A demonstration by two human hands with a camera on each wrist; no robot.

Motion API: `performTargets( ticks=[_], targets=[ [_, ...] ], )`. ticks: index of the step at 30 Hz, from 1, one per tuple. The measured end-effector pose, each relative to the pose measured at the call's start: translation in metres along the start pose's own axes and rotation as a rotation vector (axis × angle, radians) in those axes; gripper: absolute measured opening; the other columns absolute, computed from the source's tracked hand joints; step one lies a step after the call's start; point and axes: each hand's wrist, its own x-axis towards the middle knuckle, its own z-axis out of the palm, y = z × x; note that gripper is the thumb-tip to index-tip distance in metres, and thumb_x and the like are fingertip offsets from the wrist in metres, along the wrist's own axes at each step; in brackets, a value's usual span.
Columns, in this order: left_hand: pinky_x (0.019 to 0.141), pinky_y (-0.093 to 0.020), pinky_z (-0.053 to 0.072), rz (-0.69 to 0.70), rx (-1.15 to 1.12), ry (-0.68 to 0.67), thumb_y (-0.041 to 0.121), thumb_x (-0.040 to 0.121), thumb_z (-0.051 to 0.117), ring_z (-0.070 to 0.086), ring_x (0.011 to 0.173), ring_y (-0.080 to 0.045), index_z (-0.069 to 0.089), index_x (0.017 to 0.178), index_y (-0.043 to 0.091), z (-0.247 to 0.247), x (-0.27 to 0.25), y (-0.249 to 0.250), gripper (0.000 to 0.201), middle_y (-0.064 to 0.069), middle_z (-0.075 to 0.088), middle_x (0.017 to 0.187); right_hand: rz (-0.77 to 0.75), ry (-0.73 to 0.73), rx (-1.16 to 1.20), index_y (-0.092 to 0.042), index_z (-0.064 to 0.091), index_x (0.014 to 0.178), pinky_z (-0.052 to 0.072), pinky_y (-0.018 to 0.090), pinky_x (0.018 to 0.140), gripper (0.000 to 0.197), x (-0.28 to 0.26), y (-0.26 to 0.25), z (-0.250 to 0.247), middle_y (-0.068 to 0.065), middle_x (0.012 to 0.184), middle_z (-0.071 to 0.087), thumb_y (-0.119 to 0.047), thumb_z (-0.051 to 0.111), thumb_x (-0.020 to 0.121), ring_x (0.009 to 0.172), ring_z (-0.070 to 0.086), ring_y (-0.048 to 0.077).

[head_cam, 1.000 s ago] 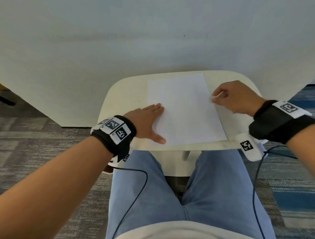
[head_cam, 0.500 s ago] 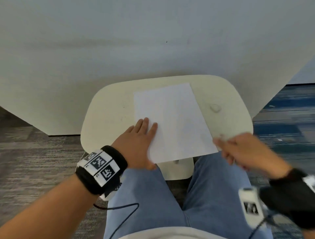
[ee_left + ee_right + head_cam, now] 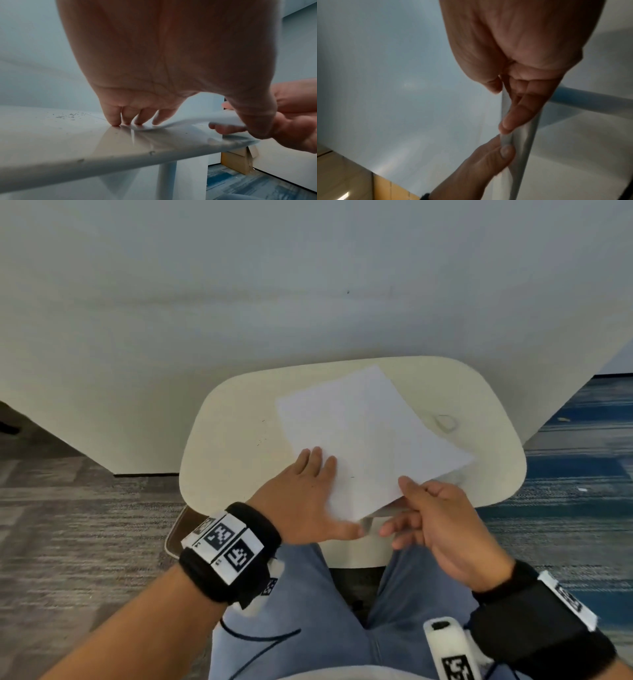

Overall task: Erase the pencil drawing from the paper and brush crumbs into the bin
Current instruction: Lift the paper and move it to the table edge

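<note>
Here the paper [image 3: 363,440] lies askew on the small table [image 3: 236,426], its near edge lifted off the top and hanging just past the table's front rim. The right hand [image 3: 442,522] pinches that raised edge, thumb on top and curled fingers [image 3: 515,119] beneath, so the sheet bows upward between the two hands. The left hand [image 3: 305,498] lies on the sheet's near left side, fingers straight and close together, their tips [image 3: 126,119] pressing the paper down onto the table; its thumb reaches toward the lifted edge and, in the right wrist view, touches the sheet's rim. No drawing can be made out on the sheet. Grey crumbs [image 3: 68,115] are scattered on the tabletop left of the left hand's fingertips, well apart from the paper. A faint ring mark [image 3: 445,422] shows on the table just right of the sheet. Beyond the table's leg a cardboard box [image 3: 240,161] stands on the blue carpet [image 3: 582,474] against the wall.
</note>
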Motion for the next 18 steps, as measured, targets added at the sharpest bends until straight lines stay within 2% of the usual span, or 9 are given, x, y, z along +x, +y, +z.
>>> performTargets(
  ticks=[2, 4, 6, 8, 10, 13, 14, 16, 18],
  targets=[
    [0.121, -0.037, 0.003, 0.005, -0.031, -0.035, 0.092, 0.069, 0.039, -0.013, 0.15, -0.021, -0.009, 0.156, 0.014, -0.008, -0.003, 0.001, 0.126, -0.009, -0.017, 0.163, -0.025, 0.042, -0.04, 0.0, 0.054, 0.088, 0.052, 0.03, 0.041, 0.028, 0.004, -0.01, 0.0, 0.022, 0.065, 0.069, -0.025, 0.051, 0.1, 0.055, 0.065, 0.032],
    [0.12, -0.035, 0.005, -0.028, -0.145, -0.033, 0.085, 0.074, 0.042, -0.003, 0.151, -0.017, -0.003, 0.158, 0.017, -0.024, -0.004, -0.003, 0.117, -0.004, -0.01, 0.165, -0.053, 0.027, -0.13, 0.0, 0.055, 0.088, 0.054, 0.035, 0.049, 0.027, 0.008, -0.023, 0.0, 0.024, 0.065, 0.07, -0.024, 0.052, 0.1, 0.063, 0.066, 0.041],
    [0.119, -0.033, 0.009, -0.083, -0.268, 0.068, 0.08, 0.079, 0.041, 0.008, 0.151, -0.015, 0.006, 0.159, 0.021, -0.046, 0.001, -0.016, 0.105, 0.001, 0.001, 0.165, -0.086, -0.029, -0.26, 0.003, 0.057, 0.091, 0.057, 0.042, 0.061, 0.028, 0.012, -0.039, -0.001, 0.023, 0.069, 0.072, -0.024, 0.052, 0.1, 0.072, 0.069, 0.045],
    [0.118, -0.033, 0.014, -0.124, -0.322, 0.215, 0.075, 0.086, 0.038, 0.018, 0.149, -0.018, 0.018, 0.158, 0.02, -0.07, 0.017, -0.038, 0.093, 0.001, 0.014, 0.164, -0.157, -0.101, -0.38, 0.001, 0.061, 0.092, 0.06, 0.042, 0.065, 0.025, 0.016, -0.06, -0.002, 0.015, 0.075, 0.075, -0.02, 0.052, 0.099, 0.076, 0.074, 0.036],
    [0.115, -0.034, 0.023, -0.165, -0.385, 0.324, 0.076, 0.087, 0.035, 0.031, 0.144, -0.023, 0.034, 0.153, 0.016, -0.093, 0.039, -0.062, 0.089, -0.004, 0.031, 0.159, -0.234, -0.171, -0.496, -0.006, 0.064, 0.085, 0.063, 0.039, 0.065, 0.022, 0.02, -0.082, -0.003, 0.006, 0.076, 0.076, -0.018, 0.052, 0.099, 0.078, 0.076, 0.027],
    [0.102, -0.037, 0.041, -0.201, -0.512, 0.345, 0.076, 0.091, 0.031, 0.053, 0.119, -0.028, 0.054, 0.134, 0.011, -0.121, 0.067, -0.083, 0.081, -0.005, 0.054, 0.135, -0.293, -0.244, -0.664, -0.001, 0.061, 0.077, 0.062, 0.039, 0.071, 0.029, 0.024, -0.109, -0.005, 0.005, 0.08, 0.077, -0.019, 0.052, 0.098, 0.082, 0.076, 0.017],
    [0.098, -0.04, 0.047, -0.204, -0.603, 0.351, 0.073, 0.093, 0.031, 0.057, 0.114, -0.027, 0.055, 0.129, 0.013, -0.128, 0.075, -0.086, 0.074, -0.006, 0.055, 0.131, -0.305, -0.254, -0.697, 0.001, 0.061, 0.077, 0.062, 0.038, 0.073, 0.03, 0.025, -0.116, -0.006, 0.006, 0.082, 0.077, -0.019, 0.052, 0.097, 0.083, 0.075, 0.016],
    [0.087, -0.042, 0.054, -0.206, -0.87, 0.369, 0.069, 0.093, 0.038, 0.06, 0.108, -0.021, 0.05, 0.136, 0.016, -0.139, 0.086, -0.089, 0.069, -0.001, 0.053, 0.128, -0.333, -0.273, -0.719, -0.006, 0.067, 0.082, 0.061, 0.034, 0.076, 0.023, 0.028, -0.125, -0.008, 0.004, 0.087, 0.077, -0.016, 0.052, 0.097, 0.087, 0.075, 0.014],
    [0.073, -0.036, 0.048, -0.205, -1.134, 0.374, 0.065, 0.091, 0.05, 0.057, 0.095, -0.017, 0.052, 0.13, 0.017, -0.142, 0.093, -0.094, 0.061, 0.003, 0.052, 0.118, -0.355, -0.269, -0.727, -0.008, 0.071, 0.087, 0.061, 0.034, 0.078, 0.021, 0.031, -0.128, -0.01, 0.005, 0.091, 0.077, -0.015, 0.053, 0.096, 0.09, 0.074, 0.013]
  ],
)
